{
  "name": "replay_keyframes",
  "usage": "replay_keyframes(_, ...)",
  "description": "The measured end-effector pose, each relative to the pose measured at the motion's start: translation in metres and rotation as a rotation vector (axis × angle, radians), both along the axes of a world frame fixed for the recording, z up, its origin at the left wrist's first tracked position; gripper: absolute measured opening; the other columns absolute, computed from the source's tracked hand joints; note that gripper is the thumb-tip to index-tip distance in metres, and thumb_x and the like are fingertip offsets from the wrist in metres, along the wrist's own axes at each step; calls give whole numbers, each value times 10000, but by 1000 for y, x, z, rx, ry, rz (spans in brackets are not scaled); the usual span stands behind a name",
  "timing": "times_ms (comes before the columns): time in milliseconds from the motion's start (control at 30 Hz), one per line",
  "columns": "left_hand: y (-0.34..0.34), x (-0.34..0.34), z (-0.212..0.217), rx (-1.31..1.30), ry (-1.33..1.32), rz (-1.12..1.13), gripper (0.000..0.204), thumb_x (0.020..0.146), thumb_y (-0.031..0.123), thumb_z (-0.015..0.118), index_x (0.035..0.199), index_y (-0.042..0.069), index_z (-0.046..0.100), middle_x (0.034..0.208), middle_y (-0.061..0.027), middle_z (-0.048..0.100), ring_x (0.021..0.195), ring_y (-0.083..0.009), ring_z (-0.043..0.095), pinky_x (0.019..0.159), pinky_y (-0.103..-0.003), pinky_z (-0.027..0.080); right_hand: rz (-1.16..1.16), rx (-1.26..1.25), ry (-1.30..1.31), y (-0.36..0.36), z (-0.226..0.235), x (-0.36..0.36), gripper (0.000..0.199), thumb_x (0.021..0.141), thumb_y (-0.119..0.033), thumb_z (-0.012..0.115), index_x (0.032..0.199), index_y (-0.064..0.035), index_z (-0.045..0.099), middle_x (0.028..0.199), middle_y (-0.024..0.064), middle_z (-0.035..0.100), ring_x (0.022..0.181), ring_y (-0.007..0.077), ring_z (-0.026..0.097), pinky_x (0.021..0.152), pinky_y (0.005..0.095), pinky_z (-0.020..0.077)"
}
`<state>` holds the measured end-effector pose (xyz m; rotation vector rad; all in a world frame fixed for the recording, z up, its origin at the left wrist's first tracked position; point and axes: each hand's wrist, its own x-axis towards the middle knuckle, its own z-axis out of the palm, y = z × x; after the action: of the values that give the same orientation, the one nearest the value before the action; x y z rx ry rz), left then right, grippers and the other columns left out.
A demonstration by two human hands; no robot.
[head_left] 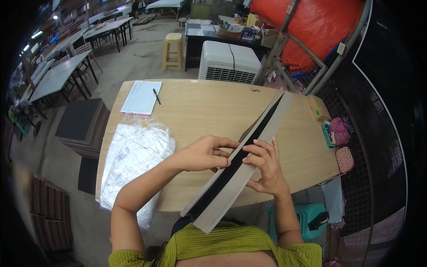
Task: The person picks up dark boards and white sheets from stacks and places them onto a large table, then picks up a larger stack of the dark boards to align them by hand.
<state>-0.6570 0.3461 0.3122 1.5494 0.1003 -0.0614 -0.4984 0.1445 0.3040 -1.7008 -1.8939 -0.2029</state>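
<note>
I hold a long grey folded board (231,187) with a black inner face, slanting from my chest up toward the far right of the wooden table (200,111). My left hand (204,153) grips its left edge near the middle, fingers curled over onto the black strip. My right hand (266,164) presses on the grey right panel, thumb at the fold. The board's far end (280,100) rests on the tabletop.
A clear plastic bag of silvery sheets (133,160) lies at the table's left. A notepad (141,97) with a pen (156,96) sits at the far left corner. Dark boards (82,122) are stacked left of the table; a white cooler (229,62) and yellow stool (173,50) stand beyond.
</note>
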Motion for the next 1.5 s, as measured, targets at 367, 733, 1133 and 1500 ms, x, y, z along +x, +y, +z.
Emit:
replay_keyframes(367, 4, 2, -17, -114, -38, -29, 633, 845, 138, 724, 1404, -5, 466, 1343, -122, 541, 1215, -221, 540, 946, -331, 498, -22, 40, -2, 3, -7, -1, 683, 575, -381, 858, 1190, -186, 635, 1203, 28, 587, 1250, 318, 474, 1122, 645, 168)
replay_keyframes(733, 9, -2, -16, -158, -69, -49, 630, 863, 138, 728, 1407, -18, 450, 1308, -118, 554, 1177, -186, 554, 836, -290, 545, -14, 42, -15, 9, -5, -3, 730, 552, -376, 861, 1228, -198, 650, 1174, 28, 590, 1235, 320, 479, 1126, 644, 183)
replay_keyframes(1133, 11, 0, -20, -109, -74, -41, 632, 852, 119, 718, 1405, -20, 448, 1314, -117, 544, 1187, -189, 546, 843, -289, 546, -4, 62, -2, 10, -5, -3, 695, 574, -385, 863, 1206, -188, 655, 1186, 33, 605, 1247, 324, 479, 1125, 644, 191)
replay_keyframes(1500, 10, -3, -13, -94, -50, -36, 639, 844, 168, 720, 1400, -11, 462, 1265, -106, 576, 1156, -169, 557, 801, -273, 541, -3, 61, -2, 8, -6, -3, 688, 573, -367, 871, 1203, -193, 657, 1194, 29, 605, 1255, 319, 473, 1126, 644, 191)
